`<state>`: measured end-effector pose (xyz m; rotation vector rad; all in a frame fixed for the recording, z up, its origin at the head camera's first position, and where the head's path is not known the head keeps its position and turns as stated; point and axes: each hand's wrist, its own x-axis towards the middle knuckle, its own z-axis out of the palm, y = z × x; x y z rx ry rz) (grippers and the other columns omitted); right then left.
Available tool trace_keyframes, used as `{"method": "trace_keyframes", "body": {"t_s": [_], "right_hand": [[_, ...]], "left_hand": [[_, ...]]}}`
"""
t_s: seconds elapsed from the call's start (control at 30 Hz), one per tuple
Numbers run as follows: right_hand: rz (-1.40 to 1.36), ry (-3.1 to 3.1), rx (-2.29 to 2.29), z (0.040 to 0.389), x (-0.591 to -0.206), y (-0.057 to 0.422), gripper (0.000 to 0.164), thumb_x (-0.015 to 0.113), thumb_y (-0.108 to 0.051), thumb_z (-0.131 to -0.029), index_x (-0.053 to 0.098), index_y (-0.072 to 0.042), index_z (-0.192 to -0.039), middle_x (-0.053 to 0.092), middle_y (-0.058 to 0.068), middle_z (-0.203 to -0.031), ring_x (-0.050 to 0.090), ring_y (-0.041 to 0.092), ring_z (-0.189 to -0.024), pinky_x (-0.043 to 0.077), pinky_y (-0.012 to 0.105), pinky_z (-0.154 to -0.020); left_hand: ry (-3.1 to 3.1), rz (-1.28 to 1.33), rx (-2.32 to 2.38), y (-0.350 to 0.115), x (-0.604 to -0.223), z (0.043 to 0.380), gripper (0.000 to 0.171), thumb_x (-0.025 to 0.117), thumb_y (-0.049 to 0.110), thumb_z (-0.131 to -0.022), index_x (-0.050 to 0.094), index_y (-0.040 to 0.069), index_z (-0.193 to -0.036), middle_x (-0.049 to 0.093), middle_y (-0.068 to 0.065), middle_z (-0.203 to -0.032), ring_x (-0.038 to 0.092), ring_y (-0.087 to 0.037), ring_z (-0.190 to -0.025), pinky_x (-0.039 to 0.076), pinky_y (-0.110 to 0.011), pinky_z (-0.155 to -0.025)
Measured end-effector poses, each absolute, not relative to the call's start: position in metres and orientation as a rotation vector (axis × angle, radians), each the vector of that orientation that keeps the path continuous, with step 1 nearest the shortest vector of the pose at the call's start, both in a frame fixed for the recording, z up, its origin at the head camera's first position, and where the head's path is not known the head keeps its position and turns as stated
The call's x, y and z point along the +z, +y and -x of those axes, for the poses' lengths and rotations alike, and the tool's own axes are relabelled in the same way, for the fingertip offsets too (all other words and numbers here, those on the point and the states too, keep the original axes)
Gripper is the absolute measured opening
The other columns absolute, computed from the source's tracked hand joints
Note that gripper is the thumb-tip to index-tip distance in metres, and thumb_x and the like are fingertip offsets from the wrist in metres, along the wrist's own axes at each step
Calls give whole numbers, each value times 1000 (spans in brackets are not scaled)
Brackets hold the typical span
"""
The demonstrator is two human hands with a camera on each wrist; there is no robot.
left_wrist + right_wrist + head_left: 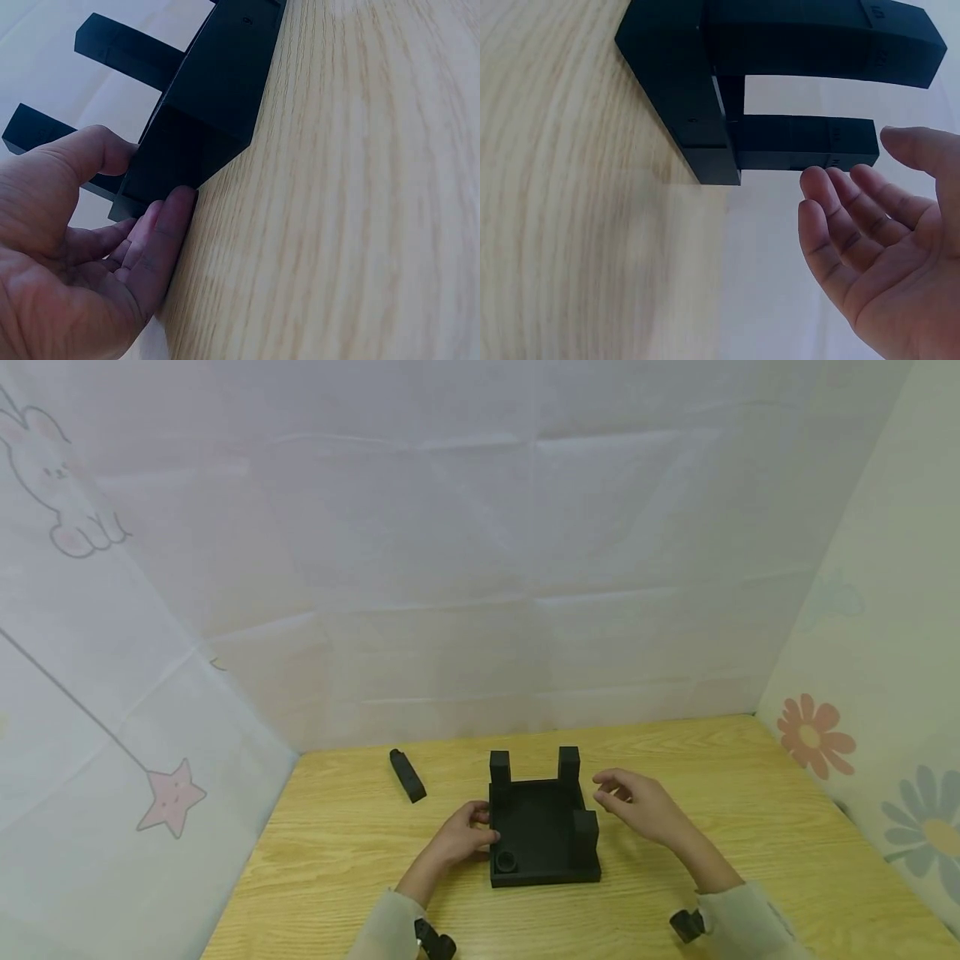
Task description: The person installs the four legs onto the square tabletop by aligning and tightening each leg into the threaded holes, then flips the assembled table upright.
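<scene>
A black square base (pixel 534 828) with a low rim lies on the table, with upright legs at three corners: far left (pixel 499 767), far right (pixel 568 767) and near right (pixel 586 835). Its near left corner has a round socket (pixel 506 862). My left hand (pixel 459 839) grips the left side, thumb over the rim and fingers against the outer wall (pixel 161 161). Just right of the far right leg hovers my right hand (pixel 633 802), fingers loosely bent and holding nothing. In the right wrist view its fingertips are near a leg's end (pixel 855 142).
A loose black leg (pixel 408 777) with a narrower round end lies on the wooden table (pixel 330 860), behind and left of the base. White printed cloth (pixel 420 568) hangs along the back and both sides. Each wrist carries a small black camera (pixel 435 941).
</scene>
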<state>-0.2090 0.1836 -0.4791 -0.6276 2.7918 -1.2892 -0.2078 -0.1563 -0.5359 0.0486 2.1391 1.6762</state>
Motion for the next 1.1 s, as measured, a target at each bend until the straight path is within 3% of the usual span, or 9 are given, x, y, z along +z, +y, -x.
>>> {"method": "trace_keyframes", "body": {"t_s": [0.37,0.63,0.8,1.1], "right_hand": [[543,2747,-1316,214,-489,181,34,64,-27,-101,65,-6,-127,70,1,-104,64,12,-82,53,27,-65],[420,2600,-1437,219,-494,182,41,63,-28,-102,60,0,-131,69,13,-108,70,31,-86,59,34,-71],[280,2444,-1526,226,-500,184,48,63,-31,-102,55,2,-136,65,21,-114,71,31,-90,61,41,-77],[124,2199,-1602,243,-512,185,56,61,-32,-102,47,3,-143,63,22,-124,70,26,-92,60,41,-79]], "left_hand": [[2132,-45,1685,-157,-538,208,71,71,7,-90,36,-5,-150,48,-23,-132,63,-26,-100,61,-47,-80],[2142,-46,1676,-156,-537,208,71,70,7,-90,35,-6,-151,48,-23,-130,64,-25,-96,60,-47,-80],[2145,-48,1683,-156,-536,208,71,70,6,-90,35,-7,-150,48,-24,-131,63,-25,-96,60,-48,-80],[2147,-39,1679,-155,-536,208,70,71,7,-90,37,-6,-149,48,-23,-129,62,-25,-98,61,-46,-79]]}}
